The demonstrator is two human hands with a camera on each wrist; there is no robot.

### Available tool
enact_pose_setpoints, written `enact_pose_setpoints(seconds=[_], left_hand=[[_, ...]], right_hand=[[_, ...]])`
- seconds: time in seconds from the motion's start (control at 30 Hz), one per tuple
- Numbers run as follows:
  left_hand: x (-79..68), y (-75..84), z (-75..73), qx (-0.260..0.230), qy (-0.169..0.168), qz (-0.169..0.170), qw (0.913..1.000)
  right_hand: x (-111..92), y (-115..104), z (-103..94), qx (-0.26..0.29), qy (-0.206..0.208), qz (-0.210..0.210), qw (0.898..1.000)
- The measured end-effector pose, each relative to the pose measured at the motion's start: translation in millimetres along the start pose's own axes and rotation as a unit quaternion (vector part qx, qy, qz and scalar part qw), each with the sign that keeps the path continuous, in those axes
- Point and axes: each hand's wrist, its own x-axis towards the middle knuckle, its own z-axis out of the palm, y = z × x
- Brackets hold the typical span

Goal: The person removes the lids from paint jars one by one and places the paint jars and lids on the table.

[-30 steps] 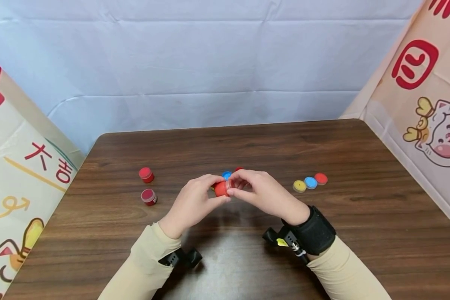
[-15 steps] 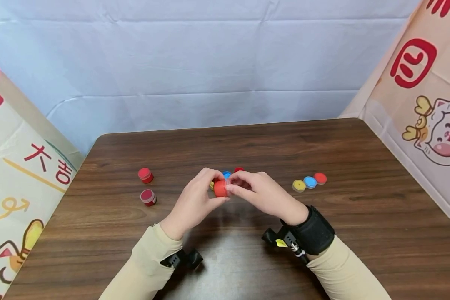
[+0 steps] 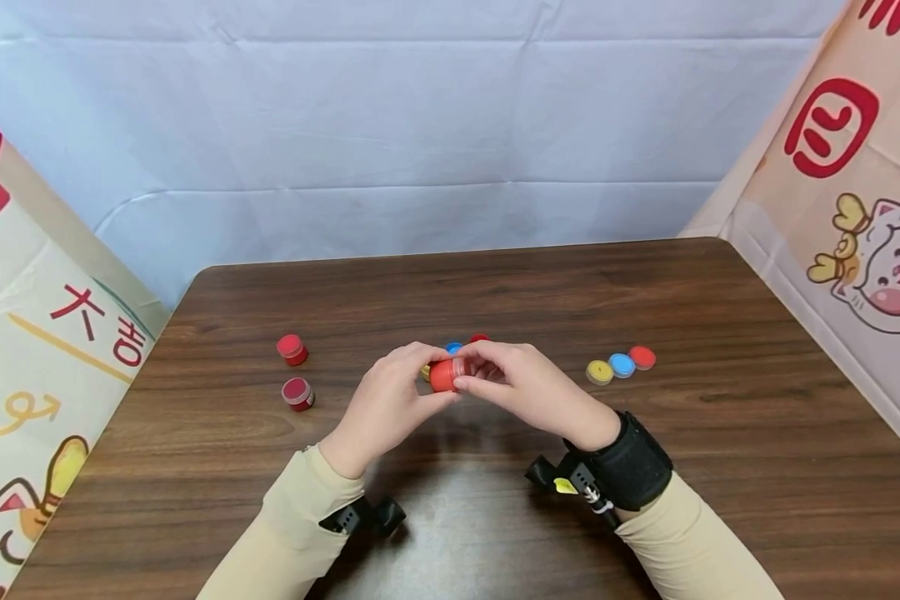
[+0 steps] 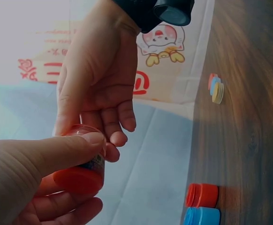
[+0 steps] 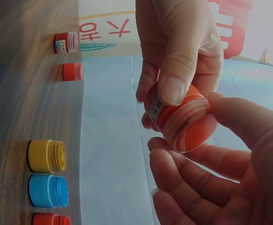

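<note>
An orange-red paint jar (image 3: 442,377) is held tilted on its side above the middle of the table. My left hand (image 3: 386,404) grips its body, the thumb lying along the label side in the left wrist view. At the other end, my right hand (image 3: 532,390) pinches the clear lid (image 5: 197,131) between thumb and fingers. The lid sits on the jar's mouth. Behind the hands stand three jars without lids: yellow (image 5: 45,156), blue (image 5: 47,191) and red (image 5: 45,219). The hands partly cover them in the head view.
Two lidded jars, red (image 3: 292,350) and dark red (image 3: 297,394), stand on the left of the brown table (image 3: 450,517). To the right lie a yellow lid (image 3: 599,372), a blue lid (image 3: 622,365) and a red lid (image 3: 642,358). A pale cloth hangs behind.
Both hands stay in nearly the same place around the jar. The right fingers shift slightly at the lid, and more of the lid end shows now than half a second ago.
</note>
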Motion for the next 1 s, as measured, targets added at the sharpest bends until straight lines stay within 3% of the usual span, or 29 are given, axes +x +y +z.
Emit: enact_pose_setpoints(seconds=[0.5, 0.83, 1.0], left_hand=[[0.1, 1.6, -2.0, 0.001, -0.007, -0.004, 1.0], [0.2, 2.8, -2.0, -0.029, 0.014, -0.013, 0.9994], [0.2, 1.8, -0.9, -0.029, 0.014, -0.008, 0.9995]], right_hand=[[-1.9, -1.1, -2.1, -0.017, 0.004, -0.02, 1.0], [-0.7, -4.6, -5.1, 0.014, 0.011, 0.019, 1.0], [-0.4, -2.7, -4.1, 0.02, 0.008, 0.013, 1.0]])
